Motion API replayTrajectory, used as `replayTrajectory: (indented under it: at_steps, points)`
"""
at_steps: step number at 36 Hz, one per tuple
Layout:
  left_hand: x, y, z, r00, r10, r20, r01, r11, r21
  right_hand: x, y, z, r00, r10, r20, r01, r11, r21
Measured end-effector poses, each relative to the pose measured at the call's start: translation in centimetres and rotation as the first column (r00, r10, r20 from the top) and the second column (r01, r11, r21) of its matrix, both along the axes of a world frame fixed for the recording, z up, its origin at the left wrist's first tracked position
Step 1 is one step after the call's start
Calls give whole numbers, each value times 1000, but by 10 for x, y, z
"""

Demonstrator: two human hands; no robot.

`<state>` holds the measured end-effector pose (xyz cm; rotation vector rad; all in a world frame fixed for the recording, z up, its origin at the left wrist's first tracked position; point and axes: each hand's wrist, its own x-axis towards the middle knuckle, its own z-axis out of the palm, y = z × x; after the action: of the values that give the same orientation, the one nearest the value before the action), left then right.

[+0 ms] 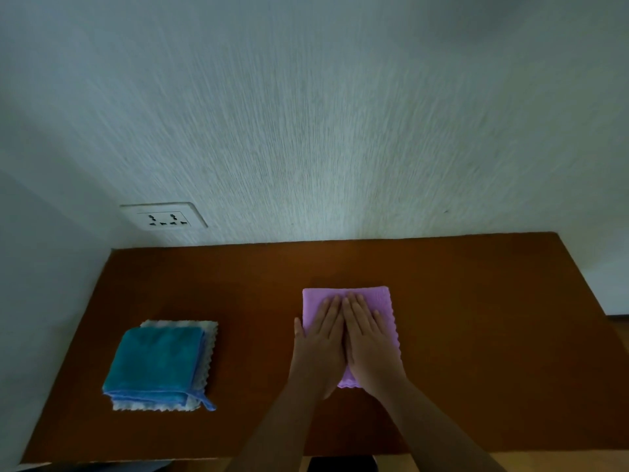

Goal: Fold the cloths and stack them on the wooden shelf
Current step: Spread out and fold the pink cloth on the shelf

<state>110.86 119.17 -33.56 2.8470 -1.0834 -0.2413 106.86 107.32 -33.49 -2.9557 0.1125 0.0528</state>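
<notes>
A folded pink cloth (377,296) lies flat on the brown wooden shelf (476,318), right of centre. My left hand (320,345) and my right hand (371,345) lie side by side on top of it, fingers straight, pressing it down. Much of the pink cloth is hidden under my hands. On the left of the shelf sits a stack of folded cloths: a teal-blue cloth (156,359) on top of a white cloth with zigzag edges (209,362).
The shelf stands against a white textured wall (323,131) with a power socket (165,218) at the left, just above the surface. Another wall closes the left side. The shelf's front edge runs along the bottom of the view.
</notes>
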Motion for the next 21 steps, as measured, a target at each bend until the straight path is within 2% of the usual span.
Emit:
replayTrajectory:
  at_steps: [5, 10, 16, 21]
  points:
    - [0, 2, -2, 1000, 31, 2, -31, 999, -11, -1, 0, 0, 999, -28, -25, 29, 1000, 8]
    - [3, 4, -2, 987, 157, -39, -159, 987, -38, 0, -2, 2, 993, -108, -49, 107, 994, -12]
    - [2, 3, -1, 976, 211, -44, -214, 973, -88, -1, -8, 2, 971, -217, -103, 214, 976, -35]
    - [2, 8, -3, 964, 260, -57, -262, 964, -38, -4, -13, 4, 958, -270, -91, 268, 963, -38]
